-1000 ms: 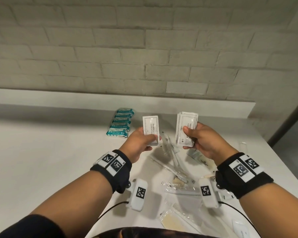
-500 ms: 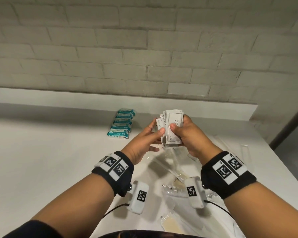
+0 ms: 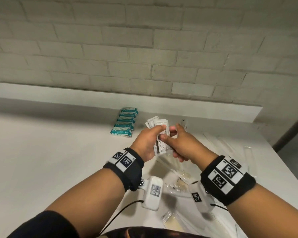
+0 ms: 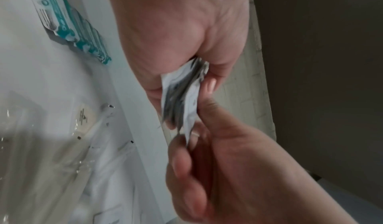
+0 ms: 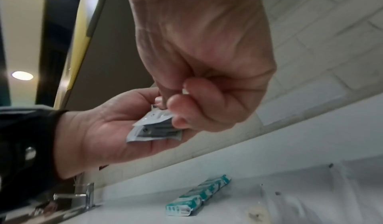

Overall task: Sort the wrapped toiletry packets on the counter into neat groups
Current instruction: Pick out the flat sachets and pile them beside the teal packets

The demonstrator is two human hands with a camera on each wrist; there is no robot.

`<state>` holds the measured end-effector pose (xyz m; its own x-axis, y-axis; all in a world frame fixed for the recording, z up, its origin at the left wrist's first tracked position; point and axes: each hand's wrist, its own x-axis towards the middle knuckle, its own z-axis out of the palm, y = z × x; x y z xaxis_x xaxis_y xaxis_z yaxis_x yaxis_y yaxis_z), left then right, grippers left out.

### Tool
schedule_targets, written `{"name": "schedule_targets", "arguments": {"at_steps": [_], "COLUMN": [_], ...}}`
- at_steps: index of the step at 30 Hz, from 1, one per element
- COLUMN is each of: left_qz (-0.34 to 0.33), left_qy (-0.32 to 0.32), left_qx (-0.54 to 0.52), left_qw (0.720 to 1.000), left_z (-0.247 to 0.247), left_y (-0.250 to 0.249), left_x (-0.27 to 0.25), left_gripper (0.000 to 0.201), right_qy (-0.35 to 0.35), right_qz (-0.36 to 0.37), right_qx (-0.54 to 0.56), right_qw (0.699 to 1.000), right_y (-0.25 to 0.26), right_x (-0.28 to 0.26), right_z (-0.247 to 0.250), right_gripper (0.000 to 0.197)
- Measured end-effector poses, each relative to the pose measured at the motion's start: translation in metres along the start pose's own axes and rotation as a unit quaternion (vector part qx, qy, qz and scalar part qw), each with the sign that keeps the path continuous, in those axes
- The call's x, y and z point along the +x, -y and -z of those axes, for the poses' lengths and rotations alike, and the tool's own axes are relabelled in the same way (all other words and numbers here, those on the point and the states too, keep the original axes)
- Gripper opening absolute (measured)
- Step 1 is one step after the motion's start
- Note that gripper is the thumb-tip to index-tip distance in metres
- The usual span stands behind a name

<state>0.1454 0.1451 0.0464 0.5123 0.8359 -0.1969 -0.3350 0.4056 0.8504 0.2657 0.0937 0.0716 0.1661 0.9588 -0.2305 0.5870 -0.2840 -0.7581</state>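
Note:
A stack of white sachets (image 3: 160, 133) is held in the air above the counter, between both hands. My left hand (image 3: 150, 140) grips the stack (image 4: 182, 95) from the left, thumb over its top. My right hand (image 3: 176, 143) pinches the front sachet (image 5: 154, 126) with its thumb across the print. A neat row of teal-and-white packets (image 3: 125, 122) lies on the counter to the left of the hands, also in the wrist views (image 4: 82, 31) (image 5: 199, 194). Clear-wrapped toiletry items (image 3: 177, 179) lie scattered under and behind my wrists.
The white counter (image 3: 50, 152) runs left with a raised back ledge (image 3: 76, 93) below the brick wall. More clear wrappers (image 3: 230, 146) spread toward the counter's right edge. A chrome tap (image 5: 87, 198) stands at the left in the right wrist view.
The hands, each holding sachets apart a second ago, have come together. The left hand's single sachet has joined the stack, and both hands now hold it lower.

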Motion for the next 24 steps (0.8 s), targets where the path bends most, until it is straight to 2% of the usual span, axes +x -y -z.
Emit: {"name": "schedule_targets", "arguments": {"at_steps": [2, 4, 6, 8, 9, 11, 13, 17, 19, 24], "left_qz": [-0.002, 0.003, 0.017, 0.044, 0.054, 0.066, 0.064, 0.053, 0.050, 0.044], "left_qy": [-0.019, -0.039, -0.016, 0.044, 0.072, 0.100, 0.114, 0.111, 0.110, 0.110], "left_qx": [-0.030, -0.029, -0.019, -0.024, -0.033, -0.057, -0.059, -0.036, -0.039, -0.059], "left_qw": [0.999, 0.999, 1.000, 0.998, 0.995, 0.991, 0.990, 0.992, 0.992, 0.991], "left_z": [0.001, 0.004, 0.003, 0.000, -0.004, -0.009, -0.013, -0.015, -0.014, -0.018], "left_y": [-0.003, -0.007, -0.012, -0.014, -0.015, -0.015, -0.015, -0.018, -0.018, -0.019], "left_x": [0.002, 0.003, 0.001, 0.000, -0.003, -0.006, -0.007, -0.008, -0.008, -0.013], "left_gripper": [0.015, 0.022, 0.042, 0.070, 0.075, 0.075, 0.074, 0.061, 0.056, 0.056], "right_qy": [-0.028, -0.045, 0.009, 0.062, 0.068, 0.048, 0.025, 0.042, 0.029, 0.016], "right_qz": [0.025, 0.099, 0.178, 0.228, 0.249, 0.275, 0.279, 0.276, 0.287, 0.303], "right_qx": [-0.075, -0.076, -0.092, -0.188, -0.232, -0.253, -0.231, -0.241, -0.261, -0.292], "right_qw": [0.996, 0.991, 0.980, 0.953, 0.938, 0.926, 0.932, 0.929, 0.921, 0.907], "right_y": [0.001, 0.003, 0.007, 0.012, 0.013, 0.015, 0.016, 0.018, 0.018, 0.018], "right_x": [-0.003, -0.006, -0.012, -0.016, -0.016, -0.011, -0.009, -0.012, -0.014, -0.015], "right_z": [0.004, 0.011, 0.017, 0.018, 0.017, 0.016, 0.018, 0.019, 0.016, 0.014], "right_gripper": [0.098, 0.108, 0.127, 0.146, 0.150, 0.151, 0.148, 0.150, 0.147, 0.144]}}
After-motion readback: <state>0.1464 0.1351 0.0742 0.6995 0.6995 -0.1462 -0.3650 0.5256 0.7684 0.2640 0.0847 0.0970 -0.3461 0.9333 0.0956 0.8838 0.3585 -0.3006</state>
